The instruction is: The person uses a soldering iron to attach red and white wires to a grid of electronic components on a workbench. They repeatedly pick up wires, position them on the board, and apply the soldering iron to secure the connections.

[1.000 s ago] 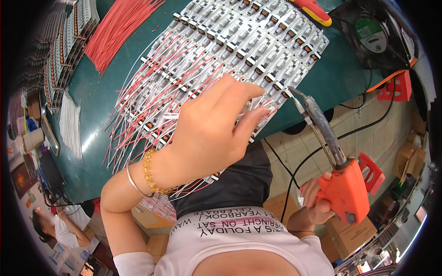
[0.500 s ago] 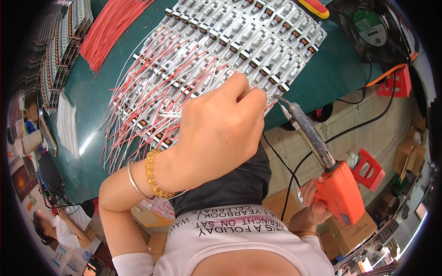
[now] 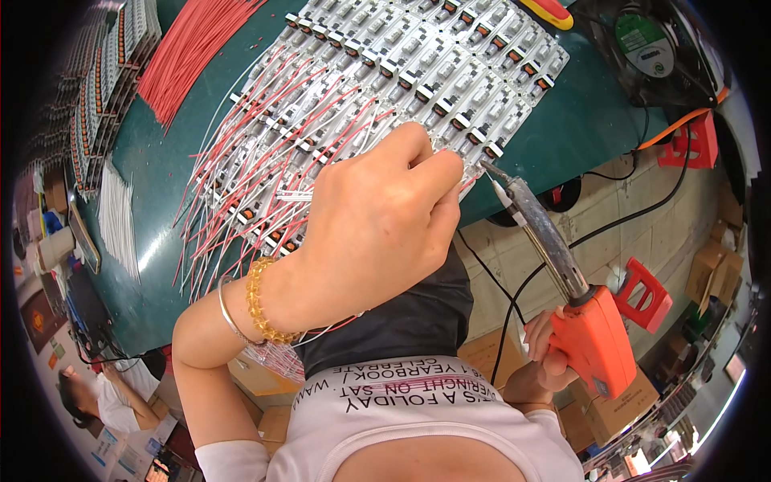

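Observation:
My left hand [image 3: 385, 213] is closed in a pinch over the near right edge of a panel of small white circuit boards [image 3: 450, 72]. Wire ends [image 3: 294, 195] stick out from behind this hand, and more red and white wire shows below the wrist; the fingertips are hidden. My right hand [image 3: 548, 353] grips an orange soldering gun [image 3: 596, 341]. Its tip touches or hovers close to the panel edge beside my left fingers; I cannot tell which. Many red and white wires [image 3: 265, 161] lie across the panel's left part.
Red wires [image 3: 193, 56] and white wires [image 3: 119, 221] lie in bundles on the green table [image 3: 161, 177]. Stacked board panels [image 3: 112, 88] stand far left. A black fan [image 3: 642, 52] and a red-and-yellow handle [image 3: 550, 12] are far right. A black cable [image 3: 594, 234] hangs beside the table.
My left hand has shifted very slightly left. The soldering gun has tilted a little, its tip still near the same panel edge. The panel stays almost in place.

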